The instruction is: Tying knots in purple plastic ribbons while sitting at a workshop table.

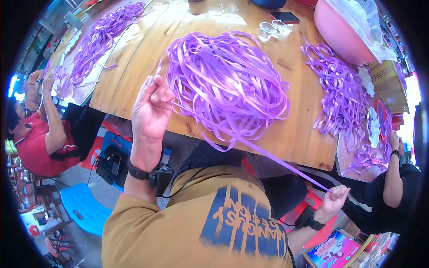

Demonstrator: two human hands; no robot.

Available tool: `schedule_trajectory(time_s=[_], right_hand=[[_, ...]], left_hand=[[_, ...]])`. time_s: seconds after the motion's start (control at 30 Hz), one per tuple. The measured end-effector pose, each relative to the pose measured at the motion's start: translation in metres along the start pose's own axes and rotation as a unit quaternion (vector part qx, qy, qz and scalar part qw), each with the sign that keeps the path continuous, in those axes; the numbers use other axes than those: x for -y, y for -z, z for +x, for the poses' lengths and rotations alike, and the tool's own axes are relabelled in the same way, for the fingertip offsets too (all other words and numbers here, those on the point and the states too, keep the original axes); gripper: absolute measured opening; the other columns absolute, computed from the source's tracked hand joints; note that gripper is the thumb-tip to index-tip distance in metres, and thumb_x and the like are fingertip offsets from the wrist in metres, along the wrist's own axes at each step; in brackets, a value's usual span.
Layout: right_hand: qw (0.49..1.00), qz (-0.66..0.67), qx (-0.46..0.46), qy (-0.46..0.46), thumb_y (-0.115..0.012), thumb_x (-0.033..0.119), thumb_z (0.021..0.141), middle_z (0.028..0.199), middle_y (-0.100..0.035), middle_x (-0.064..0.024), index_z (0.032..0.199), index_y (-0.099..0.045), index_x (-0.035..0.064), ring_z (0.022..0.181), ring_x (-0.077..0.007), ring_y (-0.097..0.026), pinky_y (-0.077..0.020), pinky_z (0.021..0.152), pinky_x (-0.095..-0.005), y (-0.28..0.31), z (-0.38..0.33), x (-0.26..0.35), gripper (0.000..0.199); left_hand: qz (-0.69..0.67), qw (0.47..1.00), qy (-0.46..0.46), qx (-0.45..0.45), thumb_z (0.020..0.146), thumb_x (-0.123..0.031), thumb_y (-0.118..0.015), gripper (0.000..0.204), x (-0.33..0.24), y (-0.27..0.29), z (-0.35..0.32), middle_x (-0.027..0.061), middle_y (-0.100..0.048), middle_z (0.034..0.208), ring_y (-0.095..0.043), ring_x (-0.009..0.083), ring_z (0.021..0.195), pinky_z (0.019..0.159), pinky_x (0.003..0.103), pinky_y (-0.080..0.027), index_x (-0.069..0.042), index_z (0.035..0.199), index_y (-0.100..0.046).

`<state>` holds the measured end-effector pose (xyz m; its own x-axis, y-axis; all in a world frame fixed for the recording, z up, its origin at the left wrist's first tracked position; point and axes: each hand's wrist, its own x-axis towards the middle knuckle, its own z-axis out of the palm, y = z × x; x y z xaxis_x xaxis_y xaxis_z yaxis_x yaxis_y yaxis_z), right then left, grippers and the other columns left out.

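The left hand (153,107) was raised left of centre in the frame, at the left edge of a big loose heap of purple ribbon (228,85) on the wooden table (134,85). Its fingers were curled in toward the palm, closed on a taut strand (277,160) that came out at their right side; exactly how the thumb pressed could not be made out. From there the strand ran across the lower front of the heap, past the table edge, and slanted down to the lower right of the frame. There the right hand (334,199), well apart from the heap and clear of the table, pinched the strand between thumb and bent fingers, the others folded in. The heap itself lay in the upper middle, just right of the left fingertips.

A second ribbon pile (342,94) lay at right, below a pink basin (342,33), and a third pile (100,42) at upper left. Clear round pieces (272,29) sat near a dark phone (284,17) at the top. A person in red (40,143) sat at far left.
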<state>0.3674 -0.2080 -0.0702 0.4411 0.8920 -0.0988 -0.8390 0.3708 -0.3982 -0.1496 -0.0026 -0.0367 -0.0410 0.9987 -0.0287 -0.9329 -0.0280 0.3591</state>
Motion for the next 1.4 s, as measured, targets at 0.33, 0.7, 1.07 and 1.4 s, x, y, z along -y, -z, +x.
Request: schedule_trajectory(time_s=[0.33, 0.7, 1.07, 1.4], right_hand=[[0.994, -0.105, -0.034, -0.008, -0.037, 0.031, 0.097, 0.055, -0.026, 0.0031, 0.075, -0.040, 0.0107, 0.046, -0.0083, -0.022, -0.0228, 0.043, -0.0236, -0.022, -0.005, -0.050, 0.030], [0.991, -0.059, -0.041, 0.116, -0.041, 0.022, 0.095, 0.064, -0.039, -0.0007, 0.094, -0.054, 0.0025, 0.056, -0.0110, -0.036, -0.0330, 0.057, -0.0269, -0.051, -0.001, -0.046, 0.023], [0.981, 0.092, -0.024, 0.168, -0.046, 0.009, 0.091, 0.101, -0.062, -0.0143, 0.096, -0.057, -0.0041, 0.104, -0.0237, -0.056, -0.0299, 0.106, -0.0435, -0.024, -0.008, -0.012, 0.018], [0.978, 0.068, -0.066, 0.185, -0.049, 0.006, 0.089, 0.091, -0.064, -0.0187, 0.087, -0.058, -0.0092, 0.098, -0.0310, -0.058, -0.0445, 0.095, -0.0401, -0.024, -0.020, -0.003, 0.018]], left_hand=[[-0.036, 0.985, 0.163, 0.049, 0.091, -0.014, -0.047, 0.015, 0.018, 0.003, 0.009, -0.0008, -0.044, 0.062, -0.044, 0.0094, 0.056, 0.065, 0.027, -0.040, -0.006, 0.079, -0.052], [-0.047, 0.981, 0.176, 0.068, 0.091, -0.007, -0.042, 0.007, -0.012, 0.019, 0.043, 0.0015, -0.038, 0.068, -0.041, 0.0133, 0.068, 0.073, 0.028, -0.033, -0.003, 0.088, -0.046], [-0.045, 0.987, 0.153, 0.024, 0.091, -0.011, -0.048, 0.021, -0.003, 0.012, 0.037, 0.0100, -0.059, 0.096, -0.052, 0.0182, 0.093, 0.069, 0.024, -0.041, 0.003, 0.103, -0.057], [0.008, 0.995, 0.100, 0.023, 0.091, -0.011, -0.048, 0.019, -0.020, 0.023, 0.036, 0.0080, -0.062, 0.097, -0.057, 0.0128, 0.089, 0.048, 0.013, -0.038, 0.000, 0.105, -0.056]])
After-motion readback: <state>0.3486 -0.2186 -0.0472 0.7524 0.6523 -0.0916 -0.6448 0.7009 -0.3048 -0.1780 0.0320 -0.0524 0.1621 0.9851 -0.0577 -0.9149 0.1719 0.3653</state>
